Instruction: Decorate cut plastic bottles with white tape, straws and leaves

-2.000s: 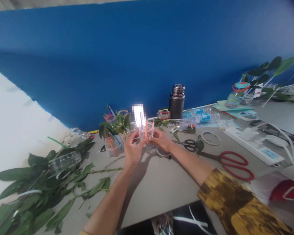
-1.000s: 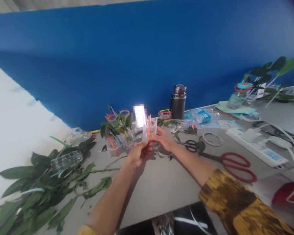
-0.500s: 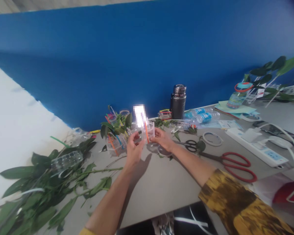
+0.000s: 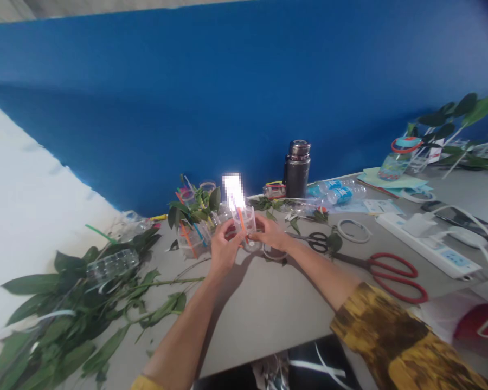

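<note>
A small clear plastic cup (image 4: 247, 223) with an orange strip (image 4: 241, 219) on it is held up over the grey table (image 4: 264, 303). My left hand (image 4: 223, 250) grips its left side with curled fingers. My right hand (image 4: 270, 233) holds its right side, fingers closed on the rim. Just behind stand several more clear cups (image 4: 195, 233) with coloured strips and leafy sprigs. A white tape ring (image 4: 274, 253) lies under my right wrist.
Leafy branches (image 4: 77, 298) and a clear bottle (image 4: 111, 262) cover the left. A dark flask (image 4: 296, 169), water bottles (image 4: 333, 192), black scissors (image 4: 319, 241), red-handled shears (image 4: 384, 273), a tape ring (image 4: 353, 230) and a power strip (image 4: 429, 244) lie to the right. A blue wall stands behind.
A second ago my left hand was lower, pinching the orange strip beside the cup. It has since come up to the cup, and both hands now hold it slightly lower.
</note>
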A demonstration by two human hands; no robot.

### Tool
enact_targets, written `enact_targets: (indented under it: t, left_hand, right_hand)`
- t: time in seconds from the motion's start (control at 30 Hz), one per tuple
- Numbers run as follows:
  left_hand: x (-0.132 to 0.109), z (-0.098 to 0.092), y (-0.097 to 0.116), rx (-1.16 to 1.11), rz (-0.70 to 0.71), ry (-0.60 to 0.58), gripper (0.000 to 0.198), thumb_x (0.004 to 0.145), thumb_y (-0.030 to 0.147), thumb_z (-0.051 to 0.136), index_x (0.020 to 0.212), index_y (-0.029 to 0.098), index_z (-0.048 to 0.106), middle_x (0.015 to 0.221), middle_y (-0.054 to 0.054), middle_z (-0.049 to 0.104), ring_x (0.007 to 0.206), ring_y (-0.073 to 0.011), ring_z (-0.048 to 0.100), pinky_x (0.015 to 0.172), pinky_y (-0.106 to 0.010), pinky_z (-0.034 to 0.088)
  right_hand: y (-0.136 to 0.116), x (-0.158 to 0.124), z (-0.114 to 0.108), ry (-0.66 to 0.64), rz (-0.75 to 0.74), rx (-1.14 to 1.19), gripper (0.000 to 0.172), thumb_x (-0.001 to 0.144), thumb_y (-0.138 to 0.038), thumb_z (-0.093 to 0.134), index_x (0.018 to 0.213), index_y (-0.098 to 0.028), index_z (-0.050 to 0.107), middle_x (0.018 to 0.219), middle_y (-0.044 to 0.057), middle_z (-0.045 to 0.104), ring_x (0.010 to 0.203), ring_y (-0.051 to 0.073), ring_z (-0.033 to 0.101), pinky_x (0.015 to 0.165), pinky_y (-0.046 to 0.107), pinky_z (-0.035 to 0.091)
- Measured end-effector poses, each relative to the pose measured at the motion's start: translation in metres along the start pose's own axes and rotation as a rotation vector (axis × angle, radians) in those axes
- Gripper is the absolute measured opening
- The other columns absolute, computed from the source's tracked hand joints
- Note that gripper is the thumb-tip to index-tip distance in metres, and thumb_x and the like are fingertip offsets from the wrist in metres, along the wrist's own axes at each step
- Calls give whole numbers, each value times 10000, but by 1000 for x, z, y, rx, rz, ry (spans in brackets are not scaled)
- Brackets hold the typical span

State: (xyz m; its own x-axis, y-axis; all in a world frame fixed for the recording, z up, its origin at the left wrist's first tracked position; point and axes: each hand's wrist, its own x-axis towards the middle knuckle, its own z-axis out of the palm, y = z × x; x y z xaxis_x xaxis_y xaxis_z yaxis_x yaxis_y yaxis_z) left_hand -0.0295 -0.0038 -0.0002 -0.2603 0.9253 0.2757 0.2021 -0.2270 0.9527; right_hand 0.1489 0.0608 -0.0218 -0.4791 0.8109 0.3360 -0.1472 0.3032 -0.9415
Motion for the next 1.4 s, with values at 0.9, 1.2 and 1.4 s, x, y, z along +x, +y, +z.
enact_targets:
  t: [0.9,1.2,1.4]
  left_hand:
    - [1,0,-14,125,7,-126,431,786,308,814,1187,172,733,1162,-134,808,1093,-297,772,958,-451,631]
    - [8,-4,-30,117,-22,-118,459,746,349,848,1153,179,720,1120,-123,795,1062,-289,759,947,-460,623]
    - [8,-5,-30,118,-21,-114,479,719,362,866,1136,178,721,1118,-123,794,1056,-287,759,955,-464,620]
  right_hand:
    - [-1,-2,-9,-20,156,-461,638,758,-411,953,1301,-224,674,1205,90,786,1076,301,744,983,438,569]
    - [-7,-3,-5,6,183,-493,576,752,-345,954,1224,-202,657,1150,78,785,1016,275,752,904,393,571]
    - [-7,-3,-5,-2,176,-488,570,757,-312,941,1239,-214,654,1190,80,786,1058,281,752,929,397,568]
